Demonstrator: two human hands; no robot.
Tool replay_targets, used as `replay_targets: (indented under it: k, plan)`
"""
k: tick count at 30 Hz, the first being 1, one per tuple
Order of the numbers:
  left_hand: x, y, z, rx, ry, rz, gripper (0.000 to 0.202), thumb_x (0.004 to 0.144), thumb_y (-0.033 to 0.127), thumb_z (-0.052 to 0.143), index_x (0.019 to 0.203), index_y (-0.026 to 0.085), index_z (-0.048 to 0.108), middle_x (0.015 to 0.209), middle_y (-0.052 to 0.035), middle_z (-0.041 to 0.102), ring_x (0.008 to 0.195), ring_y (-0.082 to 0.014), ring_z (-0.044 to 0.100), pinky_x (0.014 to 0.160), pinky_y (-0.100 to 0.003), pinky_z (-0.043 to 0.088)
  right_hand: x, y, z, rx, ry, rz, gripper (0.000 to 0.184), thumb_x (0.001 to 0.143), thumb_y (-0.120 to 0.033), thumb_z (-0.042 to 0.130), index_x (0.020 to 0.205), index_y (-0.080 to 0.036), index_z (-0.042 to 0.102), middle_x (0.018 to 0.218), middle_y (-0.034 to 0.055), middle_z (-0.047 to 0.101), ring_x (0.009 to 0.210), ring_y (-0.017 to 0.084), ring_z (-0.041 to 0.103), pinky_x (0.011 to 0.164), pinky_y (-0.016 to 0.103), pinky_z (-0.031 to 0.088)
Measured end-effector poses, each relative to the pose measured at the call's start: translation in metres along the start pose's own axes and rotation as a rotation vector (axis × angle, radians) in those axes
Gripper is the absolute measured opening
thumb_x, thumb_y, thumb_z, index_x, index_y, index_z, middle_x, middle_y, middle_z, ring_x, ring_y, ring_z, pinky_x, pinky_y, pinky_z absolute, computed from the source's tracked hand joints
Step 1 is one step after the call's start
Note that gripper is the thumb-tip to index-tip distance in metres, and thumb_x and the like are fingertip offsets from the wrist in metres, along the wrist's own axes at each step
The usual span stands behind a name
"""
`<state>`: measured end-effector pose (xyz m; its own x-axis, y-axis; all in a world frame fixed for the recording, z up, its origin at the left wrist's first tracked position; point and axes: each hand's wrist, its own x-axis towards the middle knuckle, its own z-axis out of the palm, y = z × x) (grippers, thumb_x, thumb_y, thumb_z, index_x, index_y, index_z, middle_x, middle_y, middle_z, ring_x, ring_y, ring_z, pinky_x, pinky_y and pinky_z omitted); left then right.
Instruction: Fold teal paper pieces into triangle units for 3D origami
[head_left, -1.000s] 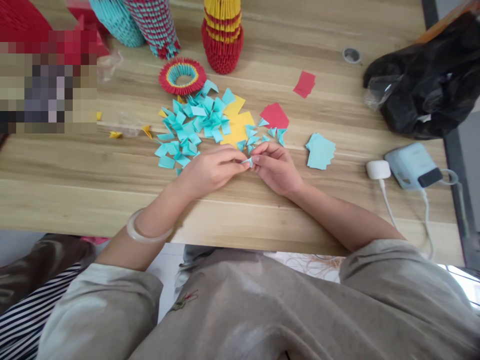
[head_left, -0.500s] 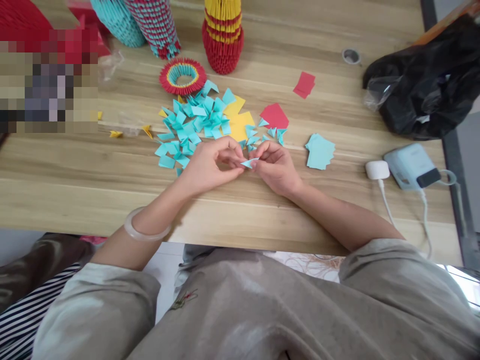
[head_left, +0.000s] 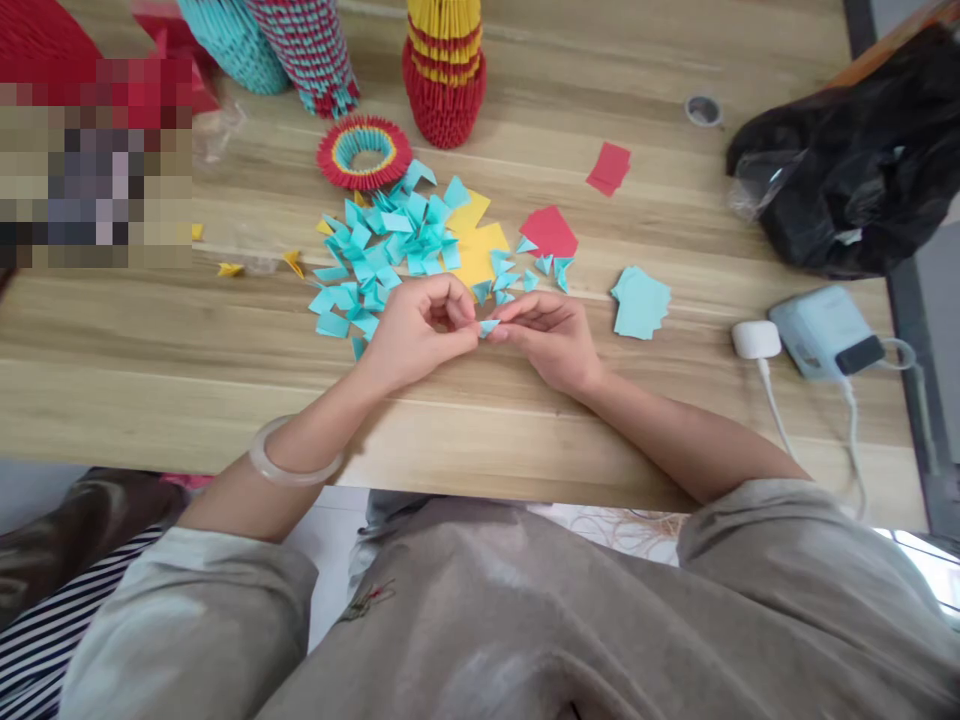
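- Blue paper triangle [head_left: 489,328] has shifted slightly left since the earlier frame and shows smaller; right fingers now lie straighter.
- Left hand [head_left: 409,332]: thumb and fingertips pinching its left end. Right hand [head_left: 553,342]: thumb and fingers gripping its right end. Piece sits between them, above the desk [head_left: 525,440], near the front edge.
- Done, by the look of it: small blue folded triangles [head_left: 530,280] just beyond the hands. Roughly eight or nine; some overlap.
- Partway, I judge: blue folded slips [head_left: 382,245] heaped left of those. Dozens, too overlapped to count. Most of the blue folding looks left to do.
- Unfolded: one blue paper stack [head_left: 641,303], two red paper stacks [head_left: 550,232], at least two yellow sheets [head_left: 480,252], partly covered.
- Yellow folded pieces [head_left: 293,263]: five seen; three lie apart at left, two at the heap's edge.
- Assembled: one paper ring [head_left: 364,152], touching or just behind the heap (can't tell), plus three tall folded-paper pieces behind: one blue [head_left: 236,45], one blue-and-red [head_left: 307,50], one yellow-and-red [head_left: 445,75]. Tops cut off by the frame, so can't tell if complete.
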<state>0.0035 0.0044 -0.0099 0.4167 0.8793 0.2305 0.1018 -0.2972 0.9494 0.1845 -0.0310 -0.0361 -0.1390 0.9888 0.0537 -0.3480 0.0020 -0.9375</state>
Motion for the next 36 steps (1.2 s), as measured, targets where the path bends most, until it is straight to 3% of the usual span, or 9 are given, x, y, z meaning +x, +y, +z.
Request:
replay_targets:
  k: [5,9,14,19,24,28,36]
  plan:
    - [-0.0032,-0.0011,0.0011,0.114,0.034,0.104,0.010,0.065,0.013,0.066,0.064,0.016,0.056,0.060,0.0040,0.058,0.054,-0.0063,0.052,0.050,-0.016,0.041,0.0007,-0.0016,0.0004,-0.120,-0.098,-0.119,0.008,0.071,-0.025,0.086,0.076,-0.024,0.079,0.084,0.0009,0.076,0.083,0.014,0.070,0.079,0.030,0.058]
    - [-0.0045,0.0000,0.0009,0.120,0.020,0.168,0.012,0.069,0.013,0.069,0.064,0.015,0.059,0.061,0.0037,0.062,0.057,-0.0065,0.057,0.055,-0.016,0.047,-0.0002,-0.0010,0.0010,-0.150,-0.095,-0.177,0.012,0.071,-0.027,0.086,0.078,-0.023,0.077,0.082,0.0002,0.072,0.080,0.012,0.068,0.074,0.028,0.058]
    - [-0.0045,-0.0004,0.0002,0.013,-0.009,0.142,0.012,0.078,0.021,0.074,0.072,0.015,0.066,0.073,-0.0005,0.072,0.071,-0.0119,0.070,0.066,-0.021,0.056,-0.0022,-0.0001,0.0025,-0.125,-0.007,-0.178,0.023,0.068,-0.033,0.087,0.075,-0.020,0.069,0.076,-0.0019,0.070,0.072,0.010,0.067,0.069,0.025,0.058]
    - [-0.0038,0.0052,-0.0006,-0.025,-0.054,0.127,0.017,0.079,0.029,0.077,0.079,0.015,0.069,0.079,-0.0021,0.075,0.072,-0.0135,0.073,0.067,-0.022,0.059,-0.0019,-0.0006,0.0027,-0.239,0.073,-0.215,0.029,0.068,-0.038,0.087,0.072,-0.019,0.065,0.073,-0.0012,0.068,0.070,0.011,0.065,0.068,0.027,0.057]
    - [-0.0026,0.0073,-0.0025,-0.047,-0.097,0.017,0.029,0.076,0.040,0.082,0.079,0.014,0.068,0.081,-0.0035,0.076,0.072,-0.0154,0.073,0.065,-0.024,0.059,-0.0014,-0.0014,0.0035,-0.227,0.075,-0.304,0.023,0.068,-0.035,0.087,0.069,-0.020,0.069,0.070,-0.0010,0.069,0.069,0.011,0.064,0.066,0.027,0.055]
    - [-0.0032,0.0054,-0.0034,0.012,-0.071,0.037,0.032,0.079,0.046,0.078,0.081,0.015,0.071,0.080,-0.0030,0.076,0.072,-0.0146,0.073,0.066,-0.023,0.059,-0.0017,-0.0032,0.0046,-0.225,0.096,-0.282,0.024,0.067,-0.040,0.088,0.069,-0.021,0.072,0.071,-0.0005,0.072,0.070,0.012,0.066,0.068,0.028,0.057]
    - [-0.0049,0.0027,-0.0002,0.067,0.033,0.162,0.025,0.084,0.040,0.075,0.081,0.016,0.069,0.078,-0.0013,0.075,0.071,-0.0133,0.073,0.067,-0.022,0.059,-0.0030,-0.0014,0.0039,-0.162,0.086,-0.156,0.023,0.068,-0.036,0.087,0.078,-0.021,0.073,0.079,-0.0009,0.075,0.073,0.012,0.071,0.070,0.027,0.060]
